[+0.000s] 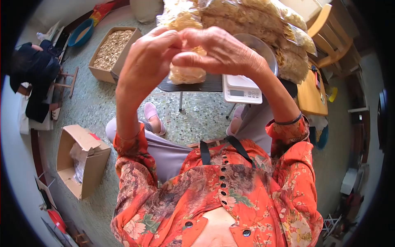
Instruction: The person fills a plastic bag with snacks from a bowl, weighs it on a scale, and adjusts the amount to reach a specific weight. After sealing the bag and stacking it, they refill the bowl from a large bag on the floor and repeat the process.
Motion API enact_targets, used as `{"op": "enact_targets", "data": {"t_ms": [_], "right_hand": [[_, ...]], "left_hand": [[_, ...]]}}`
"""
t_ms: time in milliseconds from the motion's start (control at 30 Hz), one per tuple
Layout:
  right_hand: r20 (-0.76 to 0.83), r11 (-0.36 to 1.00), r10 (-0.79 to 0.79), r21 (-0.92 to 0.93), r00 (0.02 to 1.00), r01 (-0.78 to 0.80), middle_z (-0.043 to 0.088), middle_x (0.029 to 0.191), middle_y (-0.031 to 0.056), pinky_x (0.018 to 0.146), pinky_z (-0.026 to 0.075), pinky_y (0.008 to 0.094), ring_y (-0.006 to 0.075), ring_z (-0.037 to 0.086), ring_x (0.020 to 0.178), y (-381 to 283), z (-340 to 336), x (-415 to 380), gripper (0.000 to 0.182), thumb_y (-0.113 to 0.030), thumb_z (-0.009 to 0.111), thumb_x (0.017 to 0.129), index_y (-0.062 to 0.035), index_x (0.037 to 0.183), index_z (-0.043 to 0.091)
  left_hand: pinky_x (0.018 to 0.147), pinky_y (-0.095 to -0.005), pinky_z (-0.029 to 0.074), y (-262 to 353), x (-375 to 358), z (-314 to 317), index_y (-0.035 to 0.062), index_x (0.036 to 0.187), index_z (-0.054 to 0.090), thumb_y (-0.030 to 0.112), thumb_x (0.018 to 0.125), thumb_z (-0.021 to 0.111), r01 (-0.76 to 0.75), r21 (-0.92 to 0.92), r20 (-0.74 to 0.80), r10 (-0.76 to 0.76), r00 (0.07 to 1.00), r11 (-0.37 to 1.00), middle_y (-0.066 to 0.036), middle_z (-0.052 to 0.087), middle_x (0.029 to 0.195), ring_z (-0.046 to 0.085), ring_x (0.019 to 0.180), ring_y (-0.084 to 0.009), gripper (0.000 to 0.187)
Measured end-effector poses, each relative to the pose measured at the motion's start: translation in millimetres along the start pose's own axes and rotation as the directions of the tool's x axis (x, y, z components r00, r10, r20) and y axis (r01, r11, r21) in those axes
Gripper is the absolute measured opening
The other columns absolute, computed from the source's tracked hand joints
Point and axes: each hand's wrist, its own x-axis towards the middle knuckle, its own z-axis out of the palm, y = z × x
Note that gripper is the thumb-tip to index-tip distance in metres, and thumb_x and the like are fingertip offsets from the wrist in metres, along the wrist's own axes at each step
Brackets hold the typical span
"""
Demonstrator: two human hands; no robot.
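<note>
My left hand (150,57) and my right hand (224,53) meet high in front of me, fingertips pinched close together. Directly below them, a clear plastic bag (187,76) of pale, thin dried slices stands on a small dark table (181,86). Its upper part runs up between my hands, and both seem closed on its top, though my fingers hide the neck. Beside my right wrist is a white digital scale (242,90), with a clear round bowl (269,57) on or just behind it, partly covered by my forearm.
Filled bags (251,24) are piled behind the table. A carton of dried pieces (111,51) and an open carton (80,160) stand on the floor at left. Another person (37,70) sits far left. At right are a wooden chair (329,37) and a wooden stool (310,96).
</note>
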Motion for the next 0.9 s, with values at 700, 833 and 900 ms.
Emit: {"op": "enact_targets", "data": {"t_ms": [700,833,900], "right_hand": [[-0.209,0.435,0.659,-0.678,0.723,-0.592,0.072,0.112,0.0148,0.095,0.054,0.0455,0.0352,0.068,0.108,99.7,-29.6,-123.8,0.033,-0.02,0.068,0.086,-0.0118,0.118,0.068],[-0.14,0.66,0.651,-0.379,0.746,-0.648,0.074,0.107,0.0132,0.09,0.056,0.0444,0.0326,0.07,0.103,107.0,-27.9,-128.1,0.032,-0.018,0.07,0.082,-0.0101,0.114,0.071],[-0.172,0.678,0.647,-0.315,0.743,-0.664,0.074,0.1,0.0127,0.088,0.056,0.0407,0.0266,0.071,0.095,105.0,-35.6,-127.3,0.032,-0.015,0.071,0.082,-0.007,0.113,0.071]], "left_hand": [[0.067,-0.0279,0.054,3.0,-3.7,5.6,-0.0045,0.095,0.064,-0.003,0.092,0.068,0.072,0.009,0.078,-0.072,0.994,0.997,-0.008,0.061,0.09,0.067,0.075,-0.0149,0.005],[0.066,-0.028,0.053,3.4,-1.7,6.0,-0.0044,0.096,0.064,-0.002,0.092,0.068,0.067,0.016,0.088,-0.068,0.994,0.998,-0.008,0.061,0.089,0.065,0.073,-0.0147,0.006],[0.066,-0.0279,0.052,1.5,-1.2,6.6,-0.0043,0.096,0.064,-0.002,0.092,0.068,0.063,0.001,0.082,-0.063,0.995,0.998,-0.008,0.061,0.089,0.065,0.072,-0.0147,0.006]]}}
